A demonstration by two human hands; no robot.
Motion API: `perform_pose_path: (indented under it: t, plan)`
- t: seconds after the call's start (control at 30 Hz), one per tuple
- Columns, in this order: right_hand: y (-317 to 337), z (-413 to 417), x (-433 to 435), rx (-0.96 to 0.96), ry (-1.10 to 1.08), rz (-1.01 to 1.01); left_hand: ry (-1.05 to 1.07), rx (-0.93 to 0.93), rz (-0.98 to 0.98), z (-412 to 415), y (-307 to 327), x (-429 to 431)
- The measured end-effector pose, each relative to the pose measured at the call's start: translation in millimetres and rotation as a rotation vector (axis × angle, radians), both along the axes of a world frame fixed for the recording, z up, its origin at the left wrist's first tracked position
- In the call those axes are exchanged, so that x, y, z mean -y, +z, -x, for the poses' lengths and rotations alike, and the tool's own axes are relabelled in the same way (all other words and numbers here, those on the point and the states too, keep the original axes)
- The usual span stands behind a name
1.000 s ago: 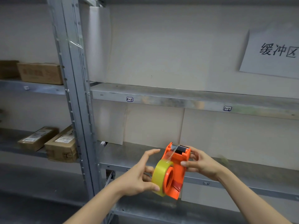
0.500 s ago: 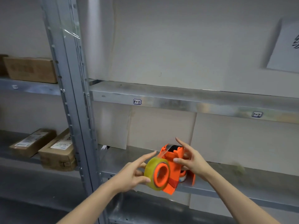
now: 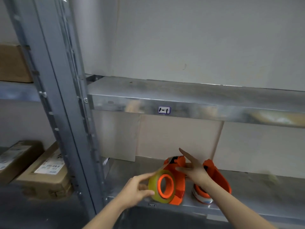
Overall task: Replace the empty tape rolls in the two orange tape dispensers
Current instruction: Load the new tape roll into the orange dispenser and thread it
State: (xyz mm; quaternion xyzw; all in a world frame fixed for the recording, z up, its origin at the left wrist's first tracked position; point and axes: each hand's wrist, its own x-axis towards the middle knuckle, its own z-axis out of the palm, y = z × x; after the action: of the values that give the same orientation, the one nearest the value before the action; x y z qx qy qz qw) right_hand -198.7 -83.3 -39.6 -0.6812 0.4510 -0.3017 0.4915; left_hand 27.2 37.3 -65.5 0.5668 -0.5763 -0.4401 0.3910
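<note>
left fingers [image 3: 145, 176]: curled over the roll [image 3: 154, 187], thumb underneath, gripping it
left hand [image 3: 134, 187]: left of the roll, forearm coming in from below
right fingers [image 3: 183, 152]: straight and spread, gripping nothing
right hand [image 3: 195, 175]: palm against the dispenser's right side
roll: yellow-clear tape on the orange hub, a blurred strip running up to the head
dispenser [image 3: 179, 180]: orange, upright, base at the shelf [image 3: 255, 187] front edge; can't tell if it is resting
second dispenser [image 3: 217, 177]: orange, on the shelf just right, partly behind the right forearm, pale ring at its low end
post [image 3: 54, 96]: grey, to the left
boxes [image 3: 44, 172]: cardboard, left bay
tag [image 3: 164, 110]: on the upper shelf edge
</note>
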Motion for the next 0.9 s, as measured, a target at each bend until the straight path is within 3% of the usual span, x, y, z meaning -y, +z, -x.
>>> perform_pose_path:
  t: [0.1,0.43,0.63,0.8,0.9]
  plan:
    - [-11.1,-14.0,9.8,-0.090,-0.039,0.010,0.010,-0.026,-0.039,-4.8,-15.5,7.3]
    - [-31.0,-55.7,31.5,-0.323,-0.182,0.163,0.190,0.222,0.032,-8.7,-27.5,22.5]
    - [-38.1,-65.6,33.5,-0.329,-0.168,0.160,0.231,0.398,-0.038,-8.3,-33.5,26.7]
    - [-47.3,-76.1,34.6,-0.383,-0.093,0.209,0.292,0.657,-0.090,-12.1,-50.2,28.4]
    - [-55.3,-79.6,36.3,-0.394,-0.109,0.182,0.319,0.701,-0.101,-12.8,-58.8,28.4]
